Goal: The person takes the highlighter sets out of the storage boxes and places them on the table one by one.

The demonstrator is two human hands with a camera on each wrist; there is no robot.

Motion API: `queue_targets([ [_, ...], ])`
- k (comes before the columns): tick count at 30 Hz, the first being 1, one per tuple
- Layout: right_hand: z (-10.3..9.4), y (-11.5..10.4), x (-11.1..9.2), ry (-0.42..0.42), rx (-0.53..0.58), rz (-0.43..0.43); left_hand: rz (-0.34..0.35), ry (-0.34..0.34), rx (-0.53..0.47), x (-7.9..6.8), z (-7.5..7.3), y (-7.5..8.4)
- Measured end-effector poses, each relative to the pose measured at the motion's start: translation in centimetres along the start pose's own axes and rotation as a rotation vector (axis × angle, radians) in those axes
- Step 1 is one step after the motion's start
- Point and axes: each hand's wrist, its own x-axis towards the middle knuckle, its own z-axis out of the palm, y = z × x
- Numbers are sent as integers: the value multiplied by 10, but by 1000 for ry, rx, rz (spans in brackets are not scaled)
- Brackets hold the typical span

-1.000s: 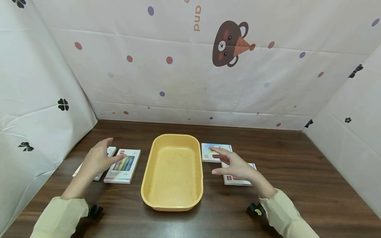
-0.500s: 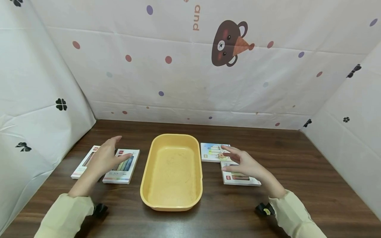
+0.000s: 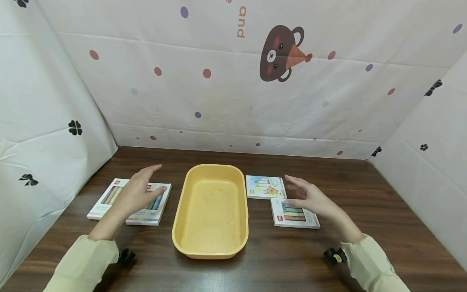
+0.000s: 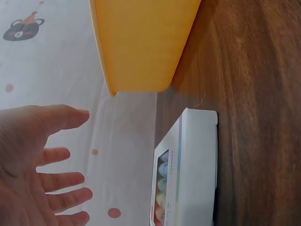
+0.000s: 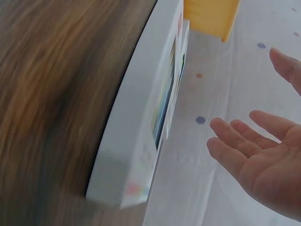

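My left hand [image 3: 136, 194] hovers with spread fingers over two white boxes with clear windows. The inner marker box [image 3: 147, 217] is partly covered by the hand; the outer white box [image 3: 103, 205] lies at its left. Pastel rounded ends show through the window of the white box [image 4: 197, 160] in the left wrist view. My right hand [image 3: 315, 198], fingers apart and holding nothing, is above a windowed white box [image 3: 294, 219] of coloured sticks. Touching that box's far edge is a light-blue illustrated box [image 3: 265, 187].
A yellow plastic basin [image 3: 210, 215] stands between the two pairs of boxes on the dark wood table [image 3: 346, 190]. White patterned cloth [image 3: 164, 97] hangs behind the table and along both sides.
Both hands have drifted to the right, the left one from the outer box toward the inner one. The right hand has uncovered more of its boxes. The boxes and basin keep their places.
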Motion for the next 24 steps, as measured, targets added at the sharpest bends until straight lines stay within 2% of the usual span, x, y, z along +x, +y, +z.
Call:
queue_targets([
  [4,-4,4,-3,38,-100,32,51,13,46,1,2,1],
  [8,-7,5,-5,65,-186,33,111,40,121,2,6,2],
  [12,-9,5,-5,85,-282,27,142,41,204,2,6,6],
  [20,-6,8,-1,79,-422,18,147,6,319,0,7,13],
  [24,-5,9,-1,82,-479,35,156,13,361,0,9,14],
])
